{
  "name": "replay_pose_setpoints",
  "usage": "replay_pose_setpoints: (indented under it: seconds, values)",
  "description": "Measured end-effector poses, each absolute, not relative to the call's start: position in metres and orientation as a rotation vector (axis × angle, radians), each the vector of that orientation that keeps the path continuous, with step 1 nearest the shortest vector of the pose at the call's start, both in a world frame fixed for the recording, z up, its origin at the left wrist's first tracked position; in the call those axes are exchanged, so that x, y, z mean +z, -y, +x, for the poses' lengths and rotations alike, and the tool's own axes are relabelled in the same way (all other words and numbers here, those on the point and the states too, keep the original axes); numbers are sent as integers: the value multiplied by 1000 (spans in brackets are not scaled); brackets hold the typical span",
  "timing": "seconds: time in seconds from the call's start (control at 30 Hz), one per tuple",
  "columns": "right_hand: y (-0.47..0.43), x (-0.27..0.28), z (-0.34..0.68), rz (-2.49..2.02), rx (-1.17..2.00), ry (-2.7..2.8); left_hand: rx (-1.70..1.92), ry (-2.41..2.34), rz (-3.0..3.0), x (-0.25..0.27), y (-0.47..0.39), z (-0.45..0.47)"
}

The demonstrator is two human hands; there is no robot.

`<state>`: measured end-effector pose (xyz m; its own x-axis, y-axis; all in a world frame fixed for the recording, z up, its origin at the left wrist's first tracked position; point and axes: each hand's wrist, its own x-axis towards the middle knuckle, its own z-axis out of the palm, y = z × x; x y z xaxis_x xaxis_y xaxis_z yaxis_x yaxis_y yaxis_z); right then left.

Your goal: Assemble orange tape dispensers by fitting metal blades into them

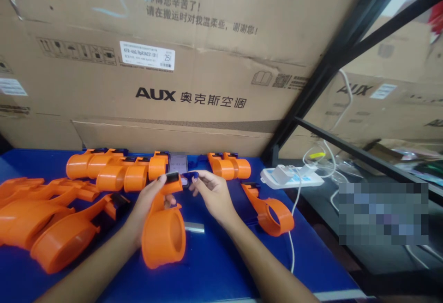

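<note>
My left hand is closed round the neck of an orange plastic part, which has a wide open ring at its lower end and a black piece at its upper end. My right hand pinches a small dark blue piece beside that upper end. Whether the blue piece touches the orange part is hard to tell. Behind my hands stands a phone-like grey screen. A short silver strip lies on the blue table, just right of the held ring.
More orange ring parts lie at the left, with others along the back. One orange part sits at the right. A white power strip with cables is beyond it. A large cardboard box and black rack post border the table.
</note>
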<state>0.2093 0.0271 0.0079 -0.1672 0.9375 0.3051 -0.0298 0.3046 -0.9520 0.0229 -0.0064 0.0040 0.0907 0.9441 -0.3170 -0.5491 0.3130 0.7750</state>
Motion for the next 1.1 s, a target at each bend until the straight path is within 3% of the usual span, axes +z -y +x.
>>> replay_pose_setpoints:
  seconds: [0.13,1.1]
  values:
    - [-27,10,211,-915,973,1478,1356,-876,646,3,10,28]
    - [-11,-5,207,-788,351,2043,1334,-1016,829,-5,7,27]
